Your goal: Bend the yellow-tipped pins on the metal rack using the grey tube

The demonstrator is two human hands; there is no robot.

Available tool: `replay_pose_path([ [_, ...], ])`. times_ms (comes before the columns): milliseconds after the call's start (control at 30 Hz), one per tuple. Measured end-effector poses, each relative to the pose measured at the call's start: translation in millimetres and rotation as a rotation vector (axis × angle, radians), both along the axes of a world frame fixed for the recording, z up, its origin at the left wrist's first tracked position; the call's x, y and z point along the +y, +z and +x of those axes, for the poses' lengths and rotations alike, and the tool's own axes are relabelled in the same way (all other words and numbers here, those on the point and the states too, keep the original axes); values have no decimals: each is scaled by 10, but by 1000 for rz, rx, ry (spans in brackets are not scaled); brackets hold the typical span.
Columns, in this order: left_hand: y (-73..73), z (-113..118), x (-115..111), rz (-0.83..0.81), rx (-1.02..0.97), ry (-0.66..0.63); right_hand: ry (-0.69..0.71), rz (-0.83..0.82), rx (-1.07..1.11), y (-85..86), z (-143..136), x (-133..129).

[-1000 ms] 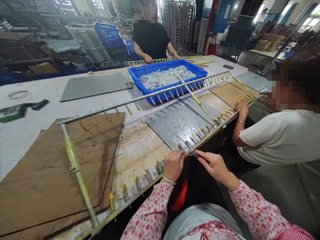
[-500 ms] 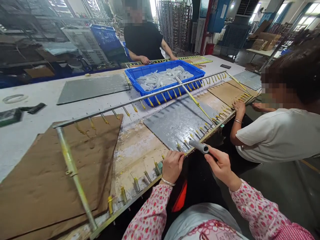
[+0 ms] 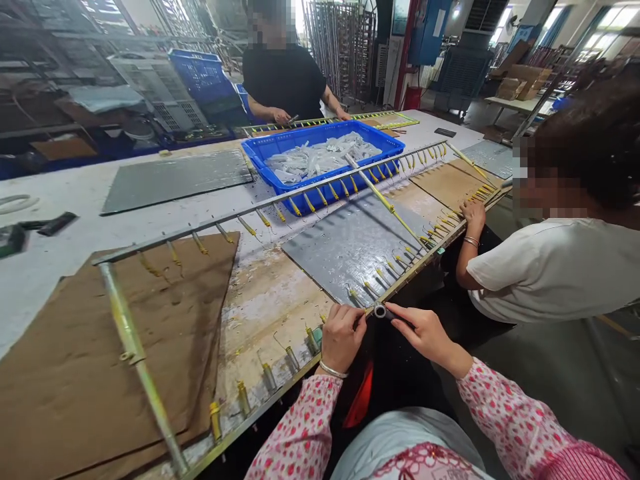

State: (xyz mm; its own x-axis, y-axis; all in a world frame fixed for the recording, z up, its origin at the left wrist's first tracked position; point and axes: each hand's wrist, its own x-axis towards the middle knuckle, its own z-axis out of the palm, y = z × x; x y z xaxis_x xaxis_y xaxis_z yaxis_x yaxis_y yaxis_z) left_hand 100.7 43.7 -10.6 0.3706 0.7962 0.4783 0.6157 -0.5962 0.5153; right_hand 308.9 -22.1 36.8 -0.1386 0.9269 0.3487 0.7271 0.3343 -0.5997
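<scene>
A long metal frame (image 3: 300, 189) with rows of yellow-tipped hooks lies across the table. My left hand (image 3: 343, 337) is closed at the frame's near rail, thumb and fingers pinched together; what lies between the fingertips is too small to make out. Just right of it, my right hand (image 3: 425, 335) grips a grey metal tube (image 3: 380, 311), whose round open end faces me at the near rail. Beneath the frame lies a grey sheet (image 3: 350, 233), and brown cardboard (image 3: 150, 327) is on the left.
A blue basket (image 3: 280, 187) of clear plastic pieces stands beyond the frame. At the right, a person in a white shirt (image 3: 555, 267) has a hand on the same rail. Across the table, a person in black (image 3: 283, 80) handles another frame. Black tools (image 3: 57, 225) lie far left.
My right hand has moved left and down with the tube, whose end has swung toward me and now sits beside my left fingertips. The far person's tool has lifted slightly.
</scene>
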Motion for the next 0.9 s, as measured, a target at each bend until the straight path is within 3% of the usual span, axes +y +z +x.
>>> replay_pose_path([
  [200,6,-7,-5,49,-1,-25,-61,172,141,64,15,-30],
  [367,20,-7,-10,83,14,-23,-38,2,94,-49,-2,3],
  [533,25,-9,-13,85,25,3,-58,160,172,-14,22,-31],
  [733,7,-12,-4,96,32,-6,-54,24,127,-69,22,-2],
  [900,16,-9,-4,113,37,2,-69,201,209,-18,39,-27],
])
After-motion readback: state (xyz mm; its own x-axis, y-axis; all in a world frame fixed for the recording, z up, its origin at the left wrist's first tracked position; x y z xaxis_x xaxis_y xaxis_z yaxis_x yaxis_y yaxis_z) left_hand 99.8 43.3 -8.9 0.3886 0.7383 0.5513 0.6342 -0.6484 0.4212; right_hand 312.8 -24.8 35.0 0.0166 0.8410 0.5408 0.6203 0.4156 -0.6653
